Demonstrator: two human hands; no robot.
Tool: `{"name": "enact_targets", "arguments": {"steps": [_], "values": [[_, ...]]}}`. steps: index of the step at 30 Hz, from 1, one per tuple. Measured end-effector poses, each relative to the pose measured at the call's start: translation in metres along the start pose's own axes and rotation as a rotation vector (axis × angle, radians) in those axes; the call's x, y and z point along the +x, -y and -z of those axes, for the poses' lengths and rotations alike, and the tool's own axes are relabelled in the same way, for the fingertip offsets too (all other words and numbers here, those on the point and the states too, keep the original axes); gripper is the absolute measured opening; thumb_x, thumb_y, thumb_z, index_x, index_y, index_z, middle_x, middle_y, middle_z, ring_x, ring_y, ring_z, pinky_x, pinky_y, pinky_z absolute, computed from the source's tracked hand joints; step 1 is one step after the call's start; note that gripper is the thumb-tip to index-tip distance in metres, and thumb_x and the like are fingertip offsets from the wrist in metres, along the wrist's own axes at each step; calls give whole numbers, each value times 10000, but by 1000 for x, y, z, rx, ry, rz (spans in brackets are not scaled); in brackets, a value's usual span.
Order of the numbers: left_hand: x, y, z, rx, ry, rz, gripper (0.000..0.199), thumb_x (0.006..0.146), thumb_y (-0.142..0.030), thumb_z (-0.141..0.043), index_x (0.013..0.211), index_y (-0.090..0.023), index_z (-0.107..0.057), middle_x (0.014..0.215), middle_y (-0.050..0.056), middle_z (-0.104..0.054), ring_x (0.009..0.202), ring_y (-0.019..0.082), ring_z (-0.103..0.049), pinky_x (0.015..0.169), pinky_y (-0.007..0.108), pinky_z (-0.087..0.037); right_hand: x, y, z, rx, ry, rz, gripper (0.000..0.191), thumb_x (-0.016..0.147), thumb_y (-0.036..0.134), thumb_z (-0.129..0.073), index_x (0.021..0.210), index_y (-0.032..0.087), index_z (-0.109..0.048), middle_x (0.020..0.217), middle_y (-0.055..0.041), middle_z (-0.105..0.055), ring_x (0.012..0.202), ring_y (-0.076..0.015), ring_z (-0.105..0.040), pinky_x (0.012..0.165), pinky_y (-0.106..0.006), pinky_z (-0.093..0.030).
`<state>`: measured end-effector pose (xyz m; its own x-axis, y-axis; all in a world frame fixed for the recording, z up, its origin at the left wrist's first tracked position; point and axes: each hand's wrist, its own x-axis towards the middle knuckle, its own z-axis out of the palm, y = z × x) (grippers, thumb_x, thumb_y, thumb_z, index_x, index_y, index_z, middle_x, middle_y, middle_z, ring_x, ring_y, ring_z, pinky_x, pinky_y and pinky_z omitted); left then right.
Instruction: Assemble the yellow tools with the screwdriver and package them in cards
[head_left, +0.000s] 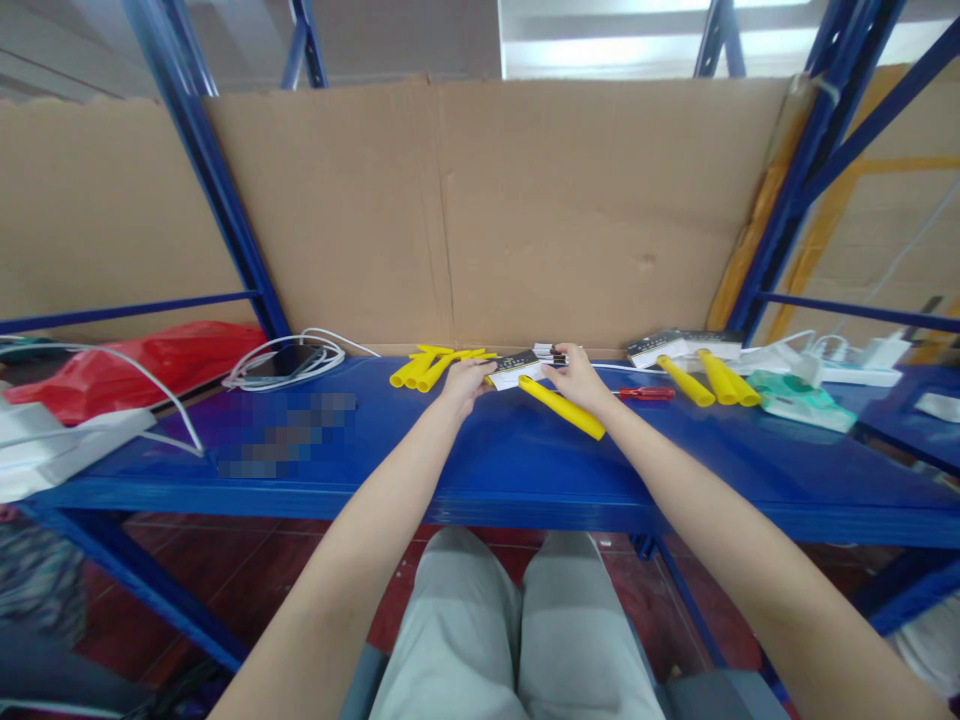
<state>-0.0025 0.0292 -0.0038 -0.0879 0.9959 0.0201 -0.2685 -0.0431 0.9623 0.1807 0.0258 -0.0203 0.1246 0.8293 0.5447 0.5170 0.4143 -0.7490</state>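
Note:
Just above the blue tabletop, a black-and-white printed card (pixel 514 368) lies between my two hands. My left hand (pixel 469 383) is closed on its left end, thumb and fingers pinching the edge. At the opposite end, my right hand (pixel 576 380) has its fingers curled around the card's right edge; the fingertips are partly hidden. From under the card a yellow tube (pixel 562 408) sticks out toward me, slanting down to the right below my right hand. Small black-and-white pieces (pixel 551 352) show behind the card, near my right fingers.
Several yellow tubes (pixel 424 370) lie left of my left hand. On the right are a red screwdriver (pixel 646 394), printed cards (pixel 675 345) with yellow tubes, and a green-white packet (pixel 799 400). A coiled white cable (pixel 300 362) and red bag (pixel 150 365) lie left. Cardboard (pixel 585 220) stands behind.

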Motion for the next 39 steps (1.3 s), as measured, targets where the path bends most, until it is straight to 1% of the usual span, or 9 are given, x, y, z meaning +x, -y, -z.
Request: {"name": "enact_targets", "arguments": {"steps": [3, 7, 13, 20, 25, 30, 33, 36, 39], "values": [[-1, -1, 0, 32, -54, -3, 158, 774, 29, -595, 819, -118, -631, 678, 22, -652, 619, 120, -644, 694, 304, -576, -4, 5, 5, -215, 89, 195, 303, 763, 285, -661, 1022, 146, -589, 1112, -132, -599, 858, -198, -621, 811, -366, -502], [-2, -1, 0, 72, -68, -1, 184, 775, 43, -577, 852, -118, -620, 692, 18, -643, 598, 112, -628, 679, 306, -576, -9, 13, 10, -341, 305, 304, 280, 786, 303, -654, 1013, 144, -620, 942, -84, -651, 864, -207, -614, 820, -355, -482], [-3, 0, -1, 102, -47, -7, 190, 793, 39, -525, 840, -122, -617, 721, 29, -644, 574, 102, -603, 647, 291, -574, -11, 13, 7, -353, 445, 452, 476, 733, 160, -677, 1204, 147, -609, 1077, -107, -652, 971, -212, -604, 884, -362, -462], [-7, -3, -2, 91, -94, -19, 246, 771, 64, -486, 858, -118, -628, 829, 74, -692, 682, 146, -664, 658, 301, -580, -16, 27, 3, -453, 526, 477, 516, 746, 63, -584, 1251, 158, -624, 1145, -126, -640, 1015, -220, -588, 919, -359, -438], [-9, -6, -2, 33, -128, -27, 242, 763, 51, -505, 888, -120, -622, 769, 59, -681, 633, 144, -652, 614, 280, -566, -22, 34, 4, -547, 519, 453, 568, 782, 78, -561, 1345, 160, -555, 1125, -134, -629, 989, -215, -592, 886, -336, -448], [-8, -8, 2, -32, -55, -45, 156, 814, -28, -497, 886, -118, -601, 747, 56, -662, 554, 116, -613, 525, 223, -518, -17, 35, 14, -657, 479, 434, 580, 816, 115, -535, 1391, 186, -503, 1185, -135, -593, 1006, -215, -608, 915, -339, -445], [-10, -9, 3, -16, -69, -24, 47, 844, -114, -531, 854, -128, -575, 790, 66, -666, 535, 107, -592, 476, 210, -485, 2, 34, 36, -754, 399, 370, 568, 827, 140, -525, 1393, 185, -500, 1226, -144, -585, 1062, -237, -602, 941, -342, -438], [-15, -10, 2, 36, -59, -14, 77, 830, -86, -524, 853, -146, -566, 788, 58, -672, 534, 103, -587, 468, 192, -461, 30, 28, 69, -893, 268, 265, 538, 835, 165, -521, 1373, 189, -521, 1220, -150, -595, 1087, -274, -598, 942, -369, -442], [-19, -10, 1, 84, -39, -6, 108, 818, -64, -518, 859, -151, -566, 778, 52, -675, 538, 101, -586, 464, 182, -444, 53, 12, 106, -1000, 134, 64, 531, 848, 179, -511, 1379, 167, -512, 1242, -186, -583, 1081, -314, -602, 925, -406, -449]]}}
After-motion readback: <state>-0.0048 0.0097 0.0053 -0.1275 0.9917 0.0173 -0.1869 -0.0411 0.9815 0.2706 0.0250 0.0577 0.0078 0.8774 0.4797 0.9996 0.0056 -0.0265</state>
